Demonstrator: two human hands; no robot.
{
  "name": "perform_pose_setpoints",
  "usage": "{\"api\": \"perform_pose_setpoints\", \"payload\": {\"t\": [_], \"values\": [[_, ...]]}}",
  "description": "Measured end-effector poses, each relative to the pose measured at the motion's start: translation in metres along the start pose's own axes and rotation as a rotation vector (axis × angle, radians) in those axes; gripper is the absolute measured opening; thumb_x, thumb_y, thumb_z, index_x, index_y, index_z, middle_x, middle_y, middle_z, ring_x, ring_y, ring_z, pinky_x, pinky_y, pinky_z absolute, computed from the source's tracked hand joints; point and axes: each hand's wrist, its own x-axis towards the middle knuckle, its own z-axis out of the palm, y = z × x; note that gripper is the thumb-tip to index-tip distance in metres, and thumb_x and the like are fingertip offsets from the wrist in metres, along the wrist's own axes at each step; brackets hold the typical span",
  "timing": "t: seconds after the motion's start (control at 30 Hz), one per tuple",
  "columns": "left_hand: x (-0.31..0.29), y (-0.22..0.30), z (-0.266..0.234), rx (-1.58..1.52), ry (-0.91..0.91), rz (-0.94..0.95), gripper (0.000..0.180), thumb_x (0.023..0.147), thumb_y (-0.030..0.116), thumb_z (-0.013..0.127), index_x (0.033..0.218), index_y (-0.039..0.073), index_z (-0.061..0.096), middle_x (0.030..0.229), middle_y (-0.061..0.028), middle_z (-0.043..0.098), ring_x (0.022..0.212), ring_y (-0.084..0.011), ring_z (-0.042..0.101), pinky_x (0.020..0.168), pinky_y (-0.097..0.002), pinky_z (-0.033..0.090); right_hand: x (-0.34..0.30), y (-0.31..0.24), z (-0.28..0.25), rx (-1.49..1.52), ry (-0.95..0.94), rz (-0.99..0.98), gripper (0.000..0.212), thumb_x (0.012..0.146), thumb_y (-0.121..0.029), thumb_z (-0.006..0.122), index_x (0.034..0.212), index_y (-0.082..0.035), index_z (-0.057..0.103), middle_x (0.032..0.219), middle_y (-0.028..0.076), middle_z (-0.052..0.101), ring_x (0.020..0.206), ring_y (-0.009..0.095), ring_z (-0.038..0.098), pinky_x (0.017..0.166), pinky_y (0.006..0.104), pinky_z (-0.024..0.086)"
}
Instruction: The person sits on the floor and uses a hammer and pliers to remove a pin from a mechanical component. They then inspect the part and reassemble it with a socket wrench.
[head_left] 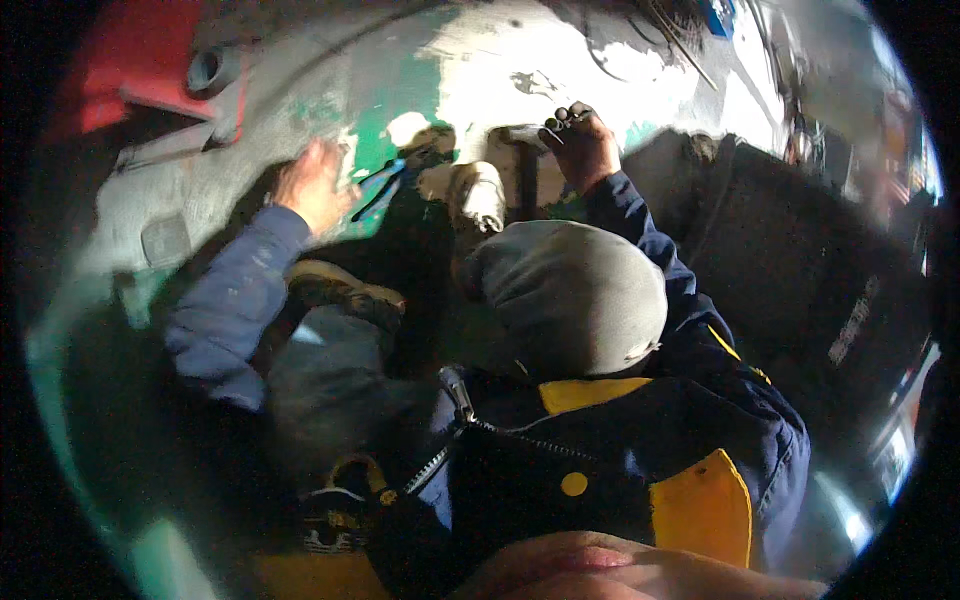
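My left hand (315, 187) is smeared by motion, low over the floor. Its thumb side is beside a blue-handled tool (382, 183) that looks like pliers; whether the fingers grip it I cannot tell. My right hand (583, 148) is closed, with dark, rounded ends showing at its fingers. I cannot make out whether these are small black pieces or blackened fingertips. Just left of that hand is a T-shaped form (527, 175), perhaps a hammer, with a pale bar on top and a dark stem. A light-toed shoe (478, 196) stands between my hands.
Worn floor (390, 85) with green and white patches lies ahead, brightly lit at the centre. A red metal structure with a round tube end (209, 71) stands at the far left. A large black case-like object (800, 250) fills the right. My bent grey-trousered knee (570, 295) is close in front.
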Motion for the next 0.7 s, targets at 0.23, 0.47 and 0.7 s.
{"api": "perform_pose_setpoints", "payload": {"t": [0.23,0.47,0.7], "values": [[0.048,0.052,0.105,0.348,-0.112,-0.011,0.082,0.076,0.029,0.092,0.139,0.002,0.047,0.131,-0.0160,0.053,0.124,-0.0379,0.055,0.098,-0.0455,0.055,-0.013,0.037,-0.043,-1.672,-0.133,0.418,0.049,0.094,-0.039,0.074,0.127,-0.004,0.067,0.119,0.020,0.069,0.110,0.035,0.067,0.092,0.0460,0.058],[0.044,0.060,0.093,0.105,-0.348,-0.234,0.077,0.070,0.028,0.085,0.132,-0.003,0.051,0.135,-0.0259,0.053,0.127,-0.0448,0.056,0.104,-0.0522,0.051,-0.038,0.097,-0.034,-1.496,0.281,0.523,0.057,0.082,-0.052,0.081,0.122,-0.012,0.072,0.122,0.019,0.071,0.115,0.040,0.067,0.098,0.0523,0.054],[-0.037,0.103,-0.009,-0.205,-0.465,-0.484,0.072,0.065,0.033,0.084,0.121,-0.008,0.062,0.114,-0.0290,0.069,0.110,-0.0439,0.068,0.095,-0.0477,0.053,-0.085,0.011,-0.037,-1.334,0.114,0.553,0.053,0.083,-0.049,0.080,0.095,0.002,0.076,0.095,0.026,0.073,0.092,0.042,0.072,0.082,0.0524,0.057]]}}
